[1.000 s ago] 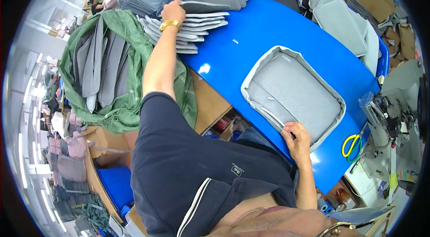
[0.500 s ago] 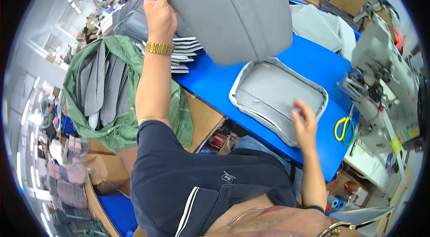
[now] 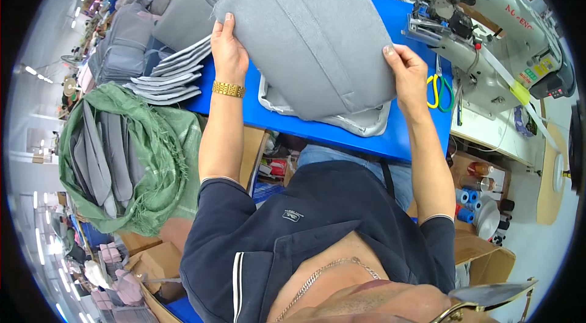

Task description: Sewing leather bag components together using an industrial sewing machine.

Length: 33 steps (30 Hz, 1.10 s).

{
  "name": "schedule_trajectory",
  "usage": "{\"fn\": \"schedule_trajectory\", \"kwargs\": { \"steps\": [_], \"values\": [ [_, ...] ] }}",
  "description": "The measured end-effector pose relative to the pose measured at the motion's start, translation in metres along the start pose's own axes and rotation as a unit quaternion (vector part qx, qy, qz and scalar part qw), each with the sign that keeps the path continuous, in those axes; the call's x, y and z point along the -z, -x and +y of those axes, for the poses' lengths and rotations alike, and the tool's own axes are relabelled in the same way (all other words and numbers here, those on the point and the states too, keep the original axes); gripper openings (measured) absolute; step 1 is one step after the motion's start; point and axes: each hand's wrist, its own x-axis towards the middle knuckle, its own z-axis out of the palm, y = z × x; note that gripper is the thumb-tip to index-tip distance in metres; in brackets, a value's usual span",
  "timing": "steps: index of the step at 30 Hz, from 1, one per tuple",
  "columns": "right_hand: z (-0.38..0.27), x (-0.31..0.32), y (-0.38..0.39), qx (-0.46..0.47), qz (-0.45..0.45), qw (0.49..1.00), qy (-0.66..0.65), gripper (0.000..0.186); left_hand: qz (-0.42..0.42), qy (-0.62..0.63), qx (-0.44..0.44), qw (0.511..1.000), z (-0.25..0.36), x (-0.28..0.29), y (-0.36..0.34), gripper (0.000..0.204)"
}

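1. Two grips noted: your left hand (image 3: 229,57), upper centre-left of the frame, is closed thumb-over on the near-left edge of the gray panel (image 3: 305,36); your right hand (image 3: 409,73) pinches its right edge.
2. The gray panel is held tilted at upper centre, a stitched band running across its face.
3. Beneath it lies the gray shell (image 3: 372,126), on the blue table (image 3: 400,21); only its left and lower rim show. Contact between panel and shell cannot be confirmed.
4. Progress, as judged: the panel is off the table and in hand; the shell's wall stands formed. Panel and shell appear unjoined, so setting and fastening seem outstanding.
5. Farther out: scissors (image 3: 438,74) right of your right hand, sewing machine (image 3: 519,42) upper right, padded stack (image 3: 168,82) and green sack (image 3: 165,158) on the left.
6. Change against half a second ago: your left hand alone had the panel, raised higher; your right was free above the shell. Now both hold it.
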Motion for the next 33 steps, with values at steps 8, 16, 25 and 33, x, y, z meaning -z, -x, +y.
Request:
{"fn": "schedule_trajectory", "kwargs": {
  "steps": [8, 16, 25, 33],
  "values": [
    [-0.008, 0.018, -0.025, 0.04, -0.041, 0.997, 0.042, 0.019, -0.154, -0.494, 0.007, 0.856, -0.041, 0.063, 0.079, 0.026],
    [-0.075, -0.009, -0.034, 0.352, -0.071, 0.854, 0.377, 0.014, -0.363, -0.565, -0.157, 0.724, -0.063, 0.079, 0.156, 0.019],
    [0.074, -0.063, 0.065, 0.137, -0.364, 0.819, 0.422, 0.01, -0.383, -0.548, -0.206, 0.715, -0.079, 0.094, 0.178, 0.024],
    [0.084, -0.05, 0.055, 0.148, -0.349, 0.847, 0.373, 0.012, -0.372, -0.55, -0.187, 0.724, -0.071, 0.086, 0.167, 0.016]
  ]
}}
